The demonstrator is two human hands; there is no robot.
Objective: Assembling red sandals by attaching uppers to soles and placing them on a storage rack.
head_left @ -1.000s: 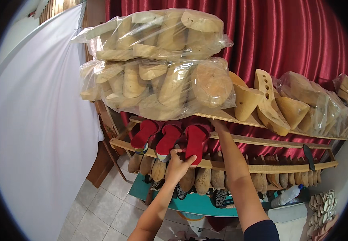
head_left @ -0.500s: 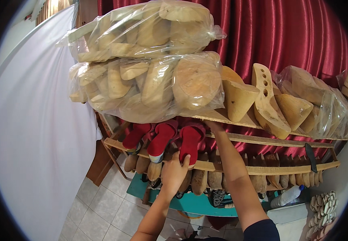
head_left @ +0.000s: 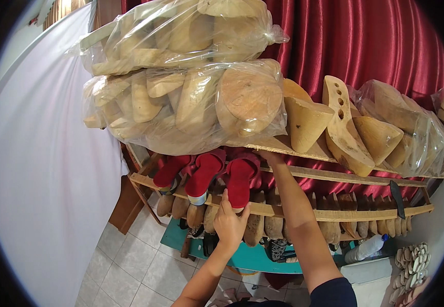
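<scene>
Three red slide sandals sit side by side on a wooden rack: a left one [head_left: 171, 173], a middle one [head_left: 204, 175] and a right one [head_left: 240, 185]. My left hand [head_left: 230, 224] holds the heel of the right-hand sandal from below, fingers on its left side and thumb on its right. My right arm reaches up to the toe end of that sandal. There my right hand [head_left: 269, 155] is mostly out of sight under the board edge, so its fingers do not show.
Clear bags of wooden blocks [head_left: 171, 102] overhang the sandals on a board. Carved wooden forms [head_left: 308, 123] stand to the right. The rack's front rail [head_left: 304, 212] runs above several shoe lasts and a teal table [head_left: 173, 238]. A white cloth [head_left: 53, 153] hangs left.
My left hand has shifted slightly right, its thumb passing from the top of the heel to its right side. My right hand stays under the board edge.
</scene>
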